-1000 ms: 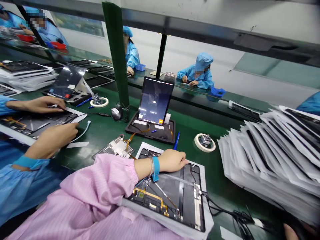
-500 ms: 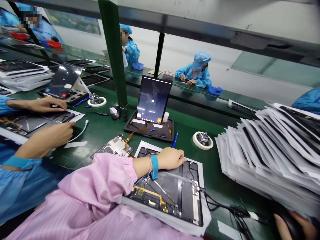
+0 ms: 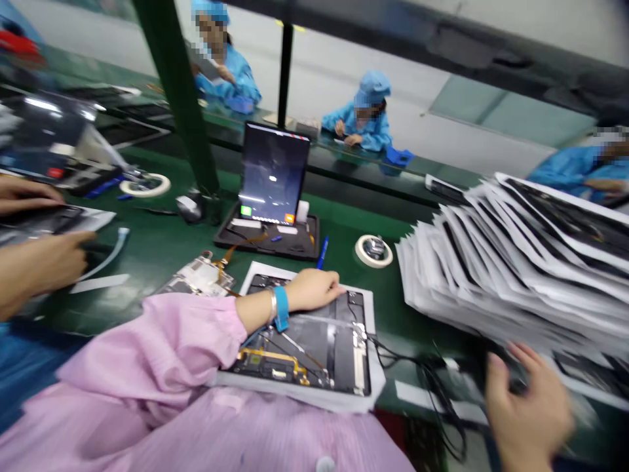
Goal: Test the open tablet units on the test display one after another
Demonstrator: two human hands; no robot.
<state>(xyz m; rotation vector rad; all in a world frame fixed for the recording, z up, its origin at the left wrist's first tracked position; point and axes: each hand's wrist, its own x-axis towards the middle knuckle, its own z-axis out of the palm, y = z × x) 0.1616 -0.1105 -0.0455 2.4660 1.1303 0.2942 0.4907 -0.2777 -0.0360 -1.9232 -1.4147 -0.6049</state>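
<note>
An opened tablet back housing [image 3: 314, 347] lies on white wrapping before me, with ribbon cables and a black cord running off its right side. My left hand [image 3: 317, 288], with a blue wrist strap, rests on the housing's far edge. Its fingers are curled closed; whatever is under them is hidden. Off to the right, my right hand [image 3: 533, 406] wraps its thumb and fingers around a black computer mouse [image 3: 518, 377], partly blurred. Behind the housing a lit tablet screen [image 3: 274, 174] leans upright in a black tray [image 3: 236, 242]. An exposed circuit board [image 3: 199, 275] sits left of the housing.
A tall stack of wrapped panels [image 3: 491, 262] stands at the right. A tape roll [image 3: 373, 251] and a blue pen [image 3: 322, 252] lie beyond the housing. At left, a co-worker's hands [image 3: 49, 265] are over another panel. A green post [image 3: 171, 92] rises behind.
The view has swung to the right and down. My right hand and the mouse now show more fully. My left hand stays on the housing. A green icon has appeared on the lit screen.
</note>
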